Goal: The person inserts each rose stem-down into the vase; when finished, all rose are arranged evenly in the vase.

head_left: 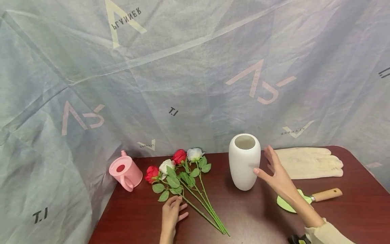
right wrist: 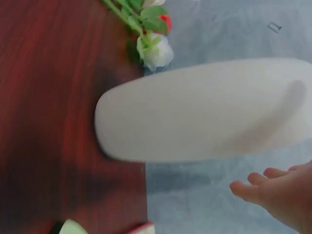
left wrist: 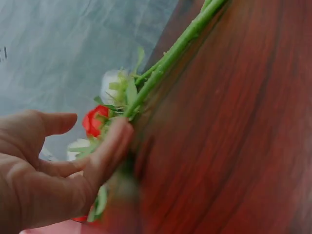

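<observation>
A white vase [head_left: 244,166] stands upright on the table, its round mouth facing up. To its right is my right hand [head_left: 278,178], thumb and fingers spread, the thumb close to the vase wall; whether it touches cannot be told. In the right wrist view the vase [right wrist: 200,112] appears sideways, with the fingers [right wrist: 263,183] apart from it. Artificial roses lie left of the vase: red roses [head_left: 151,174] and white roses [head_left: 195,154] on green stems [head_left: 202,203]. Beside the stems and leaves, my left hand [head_left: 172,213] has loosely bent fingers. The left wrist view shows no stem gripped.
A pink watering can [head_left: 131,173] stands at the table's left edge. At the back right lie cream gloves [head_left: 307,162]. A green trowel with a wooden handle [head_left: 327,195] is partly behind my right forearm. Grey printed cloth [head_left: 189,84] hangs behind the table.
</observation>
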Tool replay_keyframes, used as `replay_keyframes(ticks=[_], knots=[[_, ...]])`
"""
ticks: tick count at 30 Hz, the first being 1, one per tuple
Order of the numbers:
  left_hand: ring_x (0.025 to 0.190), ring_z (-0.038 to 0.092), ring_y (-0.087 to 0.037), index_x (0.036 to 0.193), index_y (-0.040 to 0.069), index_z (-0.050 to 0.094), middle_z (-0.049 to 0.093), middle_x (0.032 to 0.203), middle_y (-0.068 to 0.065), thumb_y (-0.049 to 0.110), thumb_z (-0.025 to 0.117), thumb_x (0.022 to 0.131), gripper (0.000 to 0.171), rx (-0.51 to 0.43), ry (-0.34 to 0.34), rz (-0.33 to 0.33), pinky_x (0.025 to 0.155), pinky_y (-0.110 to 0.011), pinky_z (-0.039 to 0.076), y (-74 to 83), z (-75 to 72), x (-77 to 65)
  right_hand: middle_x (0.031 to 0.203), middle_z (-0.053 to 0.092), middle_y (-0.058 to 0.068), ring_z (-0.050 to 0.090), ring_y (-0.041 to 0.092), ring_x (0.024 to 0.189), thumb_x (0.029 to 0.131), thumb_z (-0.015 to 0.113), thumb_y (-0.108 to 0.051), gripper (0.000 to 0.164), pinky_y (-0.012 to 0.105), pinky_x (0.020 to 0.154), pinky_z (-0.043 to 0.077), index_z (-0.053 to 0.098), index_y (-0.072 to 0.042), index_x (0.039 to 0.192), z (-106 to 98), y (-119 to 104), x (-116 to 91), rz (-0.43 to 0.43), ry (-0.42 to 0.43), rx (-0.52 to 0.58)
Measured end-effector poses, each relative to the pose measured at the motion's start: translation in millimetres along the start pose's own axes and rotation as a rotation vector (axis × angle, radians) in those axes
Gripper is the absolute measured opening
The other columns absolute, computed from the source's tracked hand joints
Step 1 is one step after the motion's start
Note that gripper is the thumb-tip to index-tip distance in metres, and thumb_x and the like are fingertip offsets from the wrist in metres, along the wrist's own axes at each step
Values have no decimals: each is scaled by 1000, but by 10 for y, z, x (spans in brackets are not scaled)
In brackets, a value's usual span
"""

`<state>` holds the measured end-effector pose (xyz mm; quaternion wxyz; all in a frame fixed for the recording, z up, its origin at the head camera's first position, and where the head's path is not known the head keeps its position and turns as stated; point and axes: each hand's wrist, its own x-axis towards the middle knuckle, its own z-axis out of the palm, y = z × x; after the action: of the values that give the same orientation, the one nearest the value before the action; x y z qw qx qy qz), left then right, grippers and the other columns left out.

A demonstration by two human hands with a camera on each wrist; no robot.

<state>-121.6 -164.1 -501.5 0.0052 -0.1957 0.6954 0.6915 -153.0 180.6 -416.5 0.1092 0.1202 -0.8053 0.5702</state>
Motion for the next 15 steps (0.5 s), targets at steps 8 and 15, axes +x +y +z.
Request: replay_keyframes(ticks=[8, 15], knots=[[77, 68, -26, 118, -16, 48, 65, 92, -23, 16, 57, 93, 41, -68, 17, 14, 60, -34, 56, -156, 173, 180, 150, 21, 12, 30, 30, 130, 77, 77, -25, 104, 53, 101, 28, 3, -20, 150, 178, -158, 322, -8, 90, -9], [68, 68, -23, 110, -13, 56, 67, 80, -17, 9, 57, 91, 29, -71, 67, 29, 56, -31, 56, -229, 196, 237, 135, 38, 14, 50, 27, 107, 76, 78, -25, 93, 47, 86, 40, 19, -10, 145, 299, -140, 414, -15, 129, 10]])
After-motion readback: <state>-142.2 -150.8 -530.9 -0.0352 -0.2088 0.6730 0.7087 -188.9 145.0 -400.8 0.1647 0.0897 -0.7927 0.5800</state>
